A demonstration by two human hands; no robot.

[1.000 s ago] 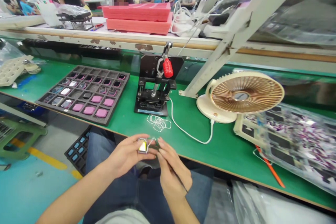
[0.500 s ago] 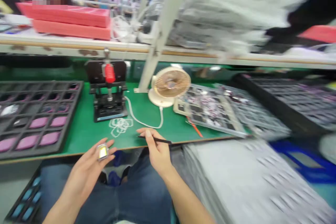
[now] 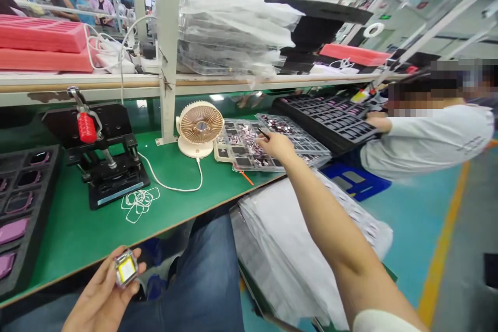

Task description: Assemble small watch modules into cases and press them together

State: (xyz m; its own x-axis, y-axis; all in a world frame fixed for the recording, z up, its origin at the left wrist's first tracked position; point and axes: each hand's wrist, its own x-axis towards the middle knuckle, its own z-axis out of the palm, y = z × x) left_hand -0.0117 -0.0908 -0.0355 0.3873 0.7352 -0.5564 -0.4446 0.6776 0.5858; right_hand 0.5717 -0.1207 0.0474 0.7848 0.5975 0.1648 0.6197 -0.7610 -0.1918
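My left hand (image 3: 111, 282) is closed around a small square watch-like case (image 3: 126, 268) with a yellow-bordered white face, held low before the table edge. My right hand (image 3: 278, 145) reaches over a clear plastic tray (image 3: 278, 168) that holds many small shiny pinkish parts (image 3: 249, 137). Pinched in its fingers is a pair of dark tweezers (image 3: 263, 134), tip pointing into the tray. A second parts tray (image 3: 307, 144) lies just beyond. The exact part under the tweezers' tip is too small to make out.
A black clamp press with a red handle (image 3: 86, 127) stands at left, near thin white rings (image 3: 139, 203). A fan (image 3: 201, 125) sits mid-table with its cable. A black compartment tray (image 3: 42, 238) holds purple pieces. At right, a co-worker's sleeve (image 3: 439, 137) is beside a black tray (image 3: 330, 119).
The view has swung right. My right hand, with the tweezers, has moved from the table's front edge out to the parts tray. My left hand still holds the case.
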